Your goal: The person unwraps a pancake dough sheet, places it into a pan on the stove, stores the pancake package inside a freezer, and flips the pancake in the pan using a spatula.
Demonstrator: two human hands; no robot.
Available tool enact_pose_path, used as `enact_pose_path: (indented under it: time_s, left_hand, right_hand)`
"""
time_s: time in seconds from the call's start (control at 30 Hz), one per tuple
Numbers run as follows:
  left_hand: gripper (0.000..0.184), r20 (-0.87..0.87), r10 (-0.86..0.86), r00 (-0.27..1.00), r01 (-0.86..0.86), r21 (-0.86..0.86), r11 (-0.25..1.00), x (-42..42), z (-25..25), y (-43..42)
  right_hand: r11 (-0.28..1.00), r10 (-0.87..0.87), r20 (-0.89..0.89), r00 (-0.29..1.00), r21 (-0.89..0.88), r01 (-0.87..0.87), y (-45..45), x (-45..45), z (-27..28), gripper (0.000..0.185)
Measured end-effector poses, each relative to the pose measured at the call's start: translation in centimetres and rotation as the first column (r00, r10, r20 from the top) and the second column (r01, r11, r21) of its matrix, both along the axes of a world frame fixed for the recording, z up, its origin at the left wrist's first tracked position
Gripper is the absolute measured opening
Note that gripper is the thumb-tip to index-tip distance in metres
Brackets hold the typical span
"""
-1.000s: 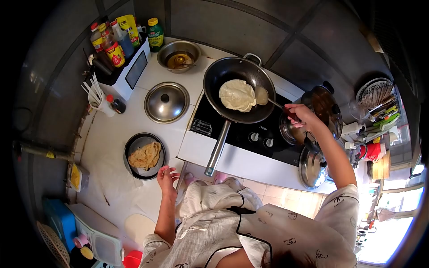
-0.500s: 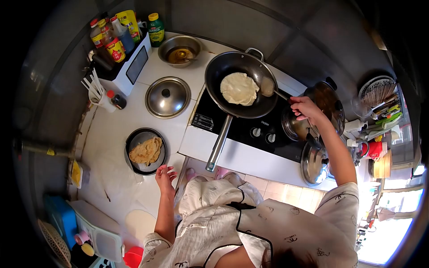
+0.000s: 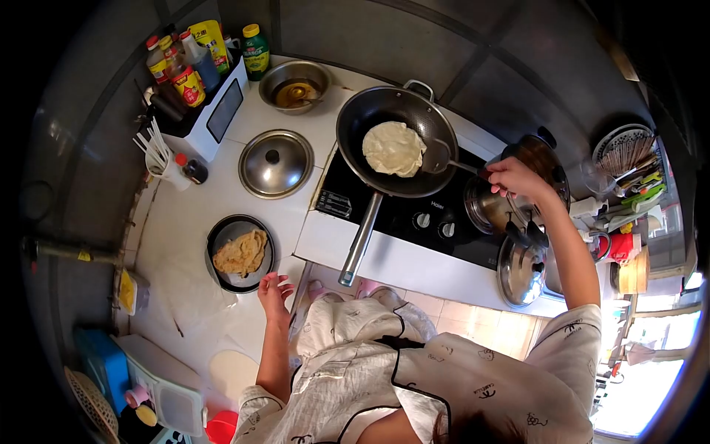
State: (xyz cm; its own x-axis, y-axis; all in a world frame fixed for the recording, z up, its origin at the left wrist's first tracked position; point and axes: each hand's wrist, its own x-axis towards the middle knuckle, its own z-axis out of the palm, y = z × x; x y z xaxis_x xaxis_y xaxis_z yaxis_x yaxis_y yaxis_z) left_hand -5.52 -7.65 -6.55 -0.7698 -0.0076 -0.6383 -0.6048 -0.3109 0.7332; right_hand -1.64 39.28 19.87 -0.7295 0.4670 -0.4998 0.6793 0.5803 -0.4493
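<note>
My right hand [image 3: 516, 180] is closed round the handle of a spatula [image 3: 441, 154], whose blade lies inside the wok [image 3: 396, 98] at the right edge of a pale flatbread [image 3: 393, 149]. The wok sits on the black cooktop with its long handle pointing toward me. Beside the lower right rim of a round black pan [image 3: 214, 255], my left hand [image 3: 274, 291] hangs with fingers loosely curled and apart, holding nothing. A browned, folded flatbread [image 3: 241, 253] lies in that pan.
A steel lid [image 3: 275, 177] and a metal bowl of oil [image 3: 293, 77] stand left of the wok. Lidded pots [image 3: 521, 271] crowd the right of the cooktop [image 3: 392, 214]. Seasoning bottles [image 3: 182, 78] and a cup of chopsticks [image 3: 170, 174] line the left back.
The spatula blade has shifted slightly and turned beside the flatbread, and my right hand has moved a little right and down. My left hand has hardly moved.
</note>
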Motion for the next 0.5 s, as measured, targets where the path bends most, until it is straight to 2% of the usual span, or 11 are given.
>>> enact_pose_path:
  time_s: [0.07, 0.1, 0.2, 0.33, 0.37, 0.47, 0.5]
  left_hand:
    - [0.009, 0.016, -0.001, 1.000, 0.001, -0.014, 1.000, 0.2, -0.1, 0.0]
    - [0.009, 0.020, -0.001, 1.000, 0.001, -0.006, 1.000, 0.3, -0.3, 0.2]
    - [0.009, 0.025, -0.011, 1.000, 0.011, 0.015, 1.000, 0.7, -0.7, 1.0]
    - [0.009, -0.006, -0.053, 0.999, 0.053, 0.016, 0.998, 0.3, 0.5, 2.2]
    - [0.008, -0.037, -0.069, 0.997, 0.069, 0.004, 0.998, 0.2, 0.8, 2.3]
    - [0.007, -0.079, -0.146, 0.986, 0.142, -0.054, 0.988, 0.2, 1.8, 3.0]
    - [0.007, -0.076, -0.177, 0.981, 0.173, -0.059, 0.983, 0.3, 1.5, 3.4]
  right_hand:
    - [0.935, 0.275, -0.220, 0.936, 0.286, -0.207, -0.4, 1.6, -1.3, 0.031]
    - [0.902, 0.306, -0.146, 0.941, 0.361, -0.237, -1.4, 1.5, -0.9, 0.043]
    - [0.785, 0.435, -0.138, 0.890, 0.543, -0.299, -1.8, 1.2, -2.8, 0.049]
    - [0.858, 0.255, -0.230, 0.939, 0.502, -0.110, -1.9, -0.7, -6.7, 0.038]
    - [0.841, 0.265, -0.225, 0.938, 0.529, -0.111, -1.5, -0.9, -7.6, 0.027]
    - [0.897, 0.213, -0.200, 0.957, 0.428, -0.110, -1.2, -0.8, -8.3, 0.022]
    - [0.933, 0.159, -0.181, 0.970, 0.348, -0.088, -1.6, -0.6, -7.6, 0.028]
